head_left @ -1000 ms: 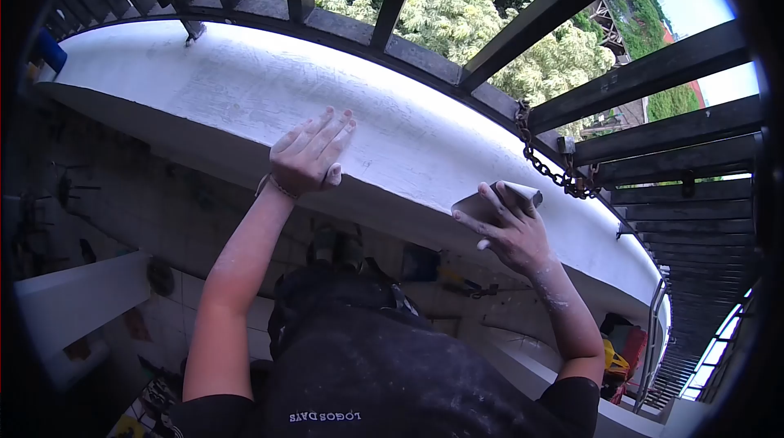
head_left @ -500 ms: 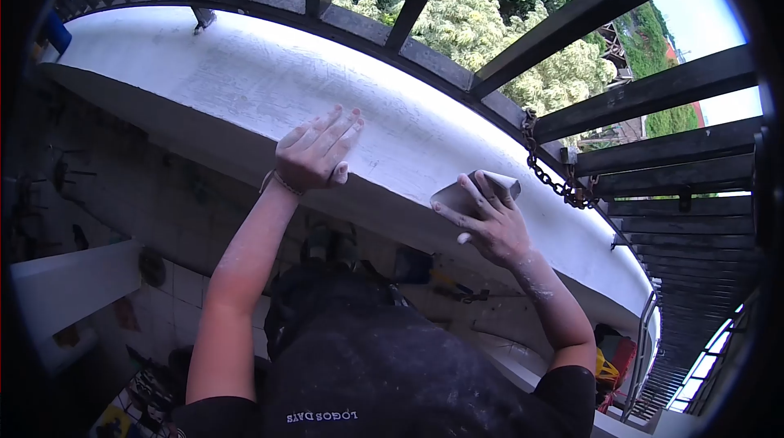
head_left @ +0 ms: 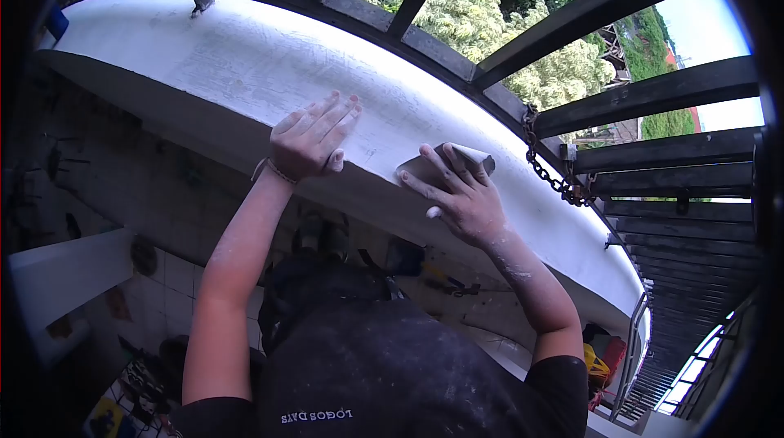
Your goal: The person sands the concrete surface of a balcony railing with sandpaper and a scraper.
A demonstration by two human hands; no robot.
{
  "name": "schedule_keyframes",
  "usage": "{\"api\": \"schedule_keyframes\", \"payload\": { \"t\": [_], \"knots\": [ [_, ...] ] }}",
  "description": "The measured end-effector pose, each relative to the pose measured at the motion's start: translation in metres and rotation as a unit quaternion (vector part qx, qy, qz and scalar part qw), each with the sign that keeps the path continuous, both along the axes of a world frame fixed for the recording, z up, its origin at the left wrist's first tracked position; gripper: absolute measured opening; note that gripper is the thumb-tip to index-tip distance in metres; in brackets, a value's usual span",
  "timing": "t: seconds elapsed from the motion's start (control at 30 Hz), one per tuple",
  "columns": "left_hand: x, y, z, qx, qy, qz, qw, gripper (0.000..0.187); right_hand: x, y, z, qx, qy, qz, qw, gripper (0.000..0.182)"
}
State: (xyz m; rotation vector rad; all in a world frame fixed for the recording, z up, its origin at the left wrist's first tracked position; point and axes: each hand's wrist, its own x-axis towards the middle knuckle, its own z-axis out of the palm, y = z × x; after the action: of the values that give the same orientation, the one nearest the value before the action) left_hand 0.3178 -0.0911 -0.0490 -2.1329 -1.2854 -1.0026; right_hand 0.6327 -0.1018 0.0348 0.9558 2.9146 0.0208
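Note:
My left hand (head_left: 310,140) lies flat near the edge of a white ledge (head_left: 237,62), its dusty fingers stretched out and nothing held in it. To its right, my right hand (head_left: 467,203) presses a folded grey sheet of sandpaper (head_left: 418,169) against the ledge. Its fingers spread over the sheet and the thumb sits below the ledge's edge. One end of the sandpaper curls up beyond the fingers. White powder coats both hands. Scuffs and fine lines mark the ledge's surface left of and above my left hand.
Dark railing bars (head_left: 600,21) run along the ledge's far side, with a rusty chain (head_left: 545,176) hanging from them. Trees (head_left: 482,29) stand beyond. Down below are a tiled floor (head_left: 175,295), a blue object (head_left: 404,258) and red and yellow items (head_left: 600,364) at right.
My right hand has slid left and slightly up along the ledge with the sandpaper, closer to my left hand. My left hand stays nearly in place; the view has shifted a little.

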Motion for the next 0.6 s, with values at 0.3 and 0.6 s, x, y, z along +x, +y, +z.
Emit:
{"api": "schedule_keyframes", "payload": {
  "t": [0.3,0.6],
  "knots": [
    [0.003,0.000,-0.002,0.006,-0.010,0.016,1.000,0.066,0.040,-0.021,-0.006,0.046,-0.111,-0.028,0.992,0.056],
    [0.000,0.000,0.000,0.002,-0.006,0.003,1.000,0.057,-0.050,-0.016,-0.015,0.067,0.052,-0.043,0.995,0.080]
  ]
}}
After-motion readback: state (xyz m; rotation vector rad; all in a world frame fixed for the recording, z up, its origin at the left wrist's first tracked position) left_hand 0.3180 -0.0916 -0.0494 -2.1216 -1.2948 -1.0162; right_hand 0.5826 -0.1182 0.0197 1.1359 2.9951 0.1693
